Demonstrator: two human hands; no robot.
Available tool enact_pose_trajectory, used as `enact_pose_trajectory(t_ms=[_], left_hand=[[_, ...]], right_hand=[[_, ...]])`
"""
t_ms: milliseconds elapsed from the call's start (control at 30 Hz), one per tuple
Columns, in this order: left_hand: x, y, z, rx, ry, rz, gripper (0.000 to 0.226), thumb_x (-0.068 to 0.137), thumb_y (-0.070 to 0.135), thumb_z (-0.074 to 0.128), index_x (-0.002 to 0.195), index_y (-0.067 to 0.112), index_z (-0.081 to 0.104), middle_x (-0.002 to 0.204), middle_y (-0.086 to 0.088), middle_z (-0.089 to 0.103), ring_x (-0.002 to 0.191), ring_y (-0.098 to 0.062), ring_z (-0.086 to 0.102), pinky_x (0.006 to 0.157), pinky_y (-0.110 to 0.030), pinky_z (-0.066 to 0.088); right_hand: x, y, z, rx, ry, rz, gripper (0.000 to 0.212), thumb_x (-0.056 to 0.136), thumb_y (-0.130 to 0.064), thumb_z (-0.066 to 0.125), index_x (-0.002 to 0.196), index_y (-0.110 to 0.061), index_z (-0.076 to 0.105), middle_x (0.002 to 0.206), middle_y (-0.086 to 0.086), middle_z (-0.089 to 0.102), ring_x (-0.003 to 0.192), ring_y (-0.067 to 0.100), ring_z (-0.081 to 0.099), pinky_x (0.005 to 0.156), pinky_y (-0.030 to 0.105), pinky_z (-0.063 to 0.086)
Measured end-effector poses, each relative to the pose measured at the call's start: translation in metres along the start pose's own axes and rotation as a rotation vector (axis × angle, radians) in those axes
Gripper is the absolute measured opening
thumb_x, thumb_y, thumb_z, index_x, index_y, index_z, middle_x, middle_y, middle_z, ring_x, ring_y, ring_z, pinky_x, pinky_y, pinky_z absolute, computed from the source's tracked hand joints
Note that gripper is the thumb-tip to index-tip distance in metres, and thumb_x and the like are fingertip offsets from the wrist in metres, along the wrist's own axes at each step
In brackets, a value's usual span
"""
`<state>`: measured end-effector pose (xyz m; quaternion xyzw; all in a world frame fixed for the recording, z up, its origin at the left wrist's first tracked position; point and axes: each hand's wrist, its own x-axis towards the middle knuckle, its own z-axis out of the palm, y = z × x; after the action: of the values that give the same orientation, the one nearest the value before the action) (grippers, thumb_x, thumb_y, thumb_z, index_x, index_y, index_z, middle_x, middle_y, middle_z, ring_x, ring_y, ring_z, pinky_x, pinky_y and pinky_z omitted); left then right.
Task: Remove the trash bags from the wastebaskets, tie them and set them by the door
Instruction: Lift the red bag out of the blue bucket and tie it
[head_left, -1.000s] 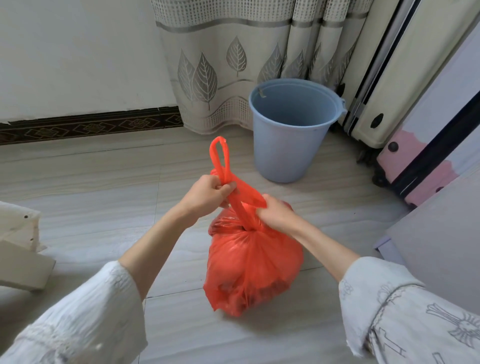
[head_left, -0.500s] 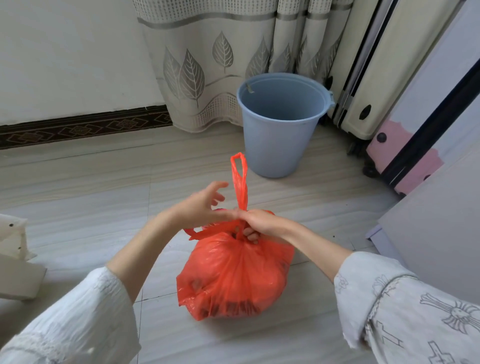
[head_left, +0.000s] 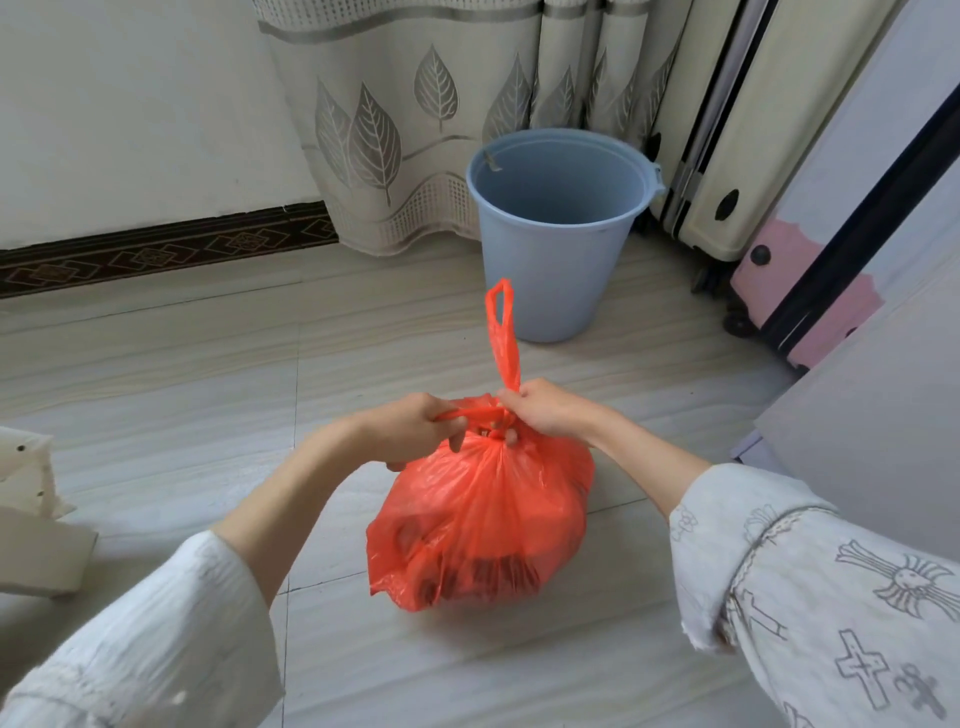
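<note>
A full orange trash bag (head_left: 483, 525) sits on the tiled floor in front of me, its neck gathered. My left hand (head_left: 415, 428) grips one handle strap and holds it out to the left of the neck. My right hand (head_left: 545, 410) pinches the other strap at the neck, and that strap's loop stands upright above it. Behind the bag stands a light-blue wastebasket (head_left: 558, 239), upright, with no liner in it.
A leaf-patterned curtain (head_left: 415, 130) hangs behind the wastebasket. A cream suitcase (head_left: 727, 156) and a pink one (head_left: 810, 291) stand at the right, with a grey panel (head_left: 883, 415) nearer me. A white furniture piece (head_left: 31, 519) sits at the left edge.
The bag came down from the air onto the floor. My left hand closed on the left strap and drew it sideways, while my right hand kept its grip at the neck.
</note>
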<state>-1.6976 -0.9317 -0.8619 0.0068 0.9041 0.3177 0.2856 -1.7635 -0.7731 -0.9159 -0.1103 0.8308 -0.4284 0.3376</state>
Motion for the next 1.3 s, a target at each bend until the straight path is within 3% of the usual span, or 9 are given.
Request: enact_pose_trajectory(t_ms=[200,367,433,567,700,833,1000,1133,1300], left_hand=[[-0.011,0.031,0.000,0.084,-0.043,0.148,0.027,0.096,0.020,0.038,0.073,0.015,0.051,0.054,0.005,0.033,0.035,-0.003,0.035,0.038,-0.008,0.027],[-0.010,0.026,-0.002,0.256,-0.235,0.065,0.024,0.093,0.032,0.042,0.090,0.016,0.060,0.062,0.006,0.038,0.050,-0.006,0.042,0.044,-0.010,0.035],[-0.014,0.022,-0.011,0.269,-0.282,-0.009,0.038,0.091,0.048,0.041,0.081,0.016,0.058,0.058,0.006,0.045,0.051,-0.012,0.045,0.055,-0.018,0.043],[-0.004,0.004,-0.017,-0.101,-0.011,0.001,0.045,0.094,0.044,0.034,0.093,0.016,0.070,0.065,0.003,0.056,0.055,-0.007,0.050,0.062,-0.022,0.045],[0.017,-0.023,0.013,-0.072,0.233,0.113,0.016,0.086,0.007,0.055,0.093,0.007,0.069,0.084,-0.006,0.067,0.070,-0.007,0.055,0.066,-0.017,0.041],[0.028,-0.031,0.035,-0.106,0.364,0.164,0.017,0.079,0.002,0.061,0.089,0.010,0.072,0.087,0.000,0.068,0.070,-0.004,0.052,0.065,-0.004,0.036],[0.037,-0.023,0.045,-0.194,0.369,0.222,0.021,0.073,-0.004,0.061,0.089,0.007,0.071,0.085,0.000,0.068,0.070,0.003,0.054,0.067,-0.004,0.038],[0.044,-0.022,0.055,-0.234,0.346,0.191,0.021,0.072,0.003,0.067,0.091,0.012,0.069,0.084,-0.004,0.068,0.073,-0.011,0.057,0.076,-0.028,0.048],[0.047,-0.021,0.062,-0.158,0.458,0.229,0.019,0.075,0.010,0.063,0.089,0.020,0.070,0.072,0.010,0.055,0.062,0.000,0.048,0.062,-0.015,0.037]], right_hand=[[0.003,0.011,-0.011,0.083,0.142,0.112,0.042,0.098,-0.030,0.033,0.064,-0.019,0.056,0.053,-0.002,0.052,0.040,0.009,0.034,0.033,0.017,0.025],[-0.004,0.021,-0.025,0.249,-0.056,0.098,0.033,0.096,-0.030,0.044,0.071,-0.014,0.060,0.059,0.000,0.048,0.036,0.001,0.030,0.035,0.012,0.023],[-0.007,0.024,-0.030,0.360,-0.110,0.125,0.024,0.093,-0.021,0.052,0.073,-0.010,0.057,0.061,0.003,0.049,0.033,0.000,0.034,0.034,0.012,0.028],[-0.018,0.021,-0.035,0.480,-0.206,0.144,0.017,0.090,-0.005,0.055,0.073,-0.008,0.054,0.058,0.001,0.045,0.037,0.001,0.041,0.038,0.012,0.037],[-0.023,0.013,-0.030,0.320,-0.227,0.114,0.019,0.085,0.004,0.058,0.070,-0.008,0.056,0.059,0.001,0.052,0.043,0.003,0.051,0.044,0.014,0.047],[-0.026,0.004,-0.019,0.198,-0.276,0.067,0.023,0.084,0.009,0.055,0.070,-0.010,0.054,0.052,-0.004,0.054,0.045,0.003,0.052,0.050,0.015,0.050],[-0.028,-0.002,-0.005,0.102,-0.150,-0.002,0.027,0.081,0.011,0.056,0.070,-0.014,0.053,0.060,0.005,0.052,0.049,0.008,0.053,0.048,0.015,0.051],[-0.026,0.003,-0.007,0.056,-0.075,0.000,0.027,0.078,0.010,0.058,0.068,-0.016,0.056,0.060,0.005,0.054,0.054,0.013,0.053,0.048,0.017,0.048],[-0.026,0.005,-0.006,0.093,-0.034,-0.018,0.024,0.078,0.009,0.060,0.068,-0.013,0.060,0.058,0.004,0.056,0.048,0.007,0.056,0.047,0.015,0.048]])
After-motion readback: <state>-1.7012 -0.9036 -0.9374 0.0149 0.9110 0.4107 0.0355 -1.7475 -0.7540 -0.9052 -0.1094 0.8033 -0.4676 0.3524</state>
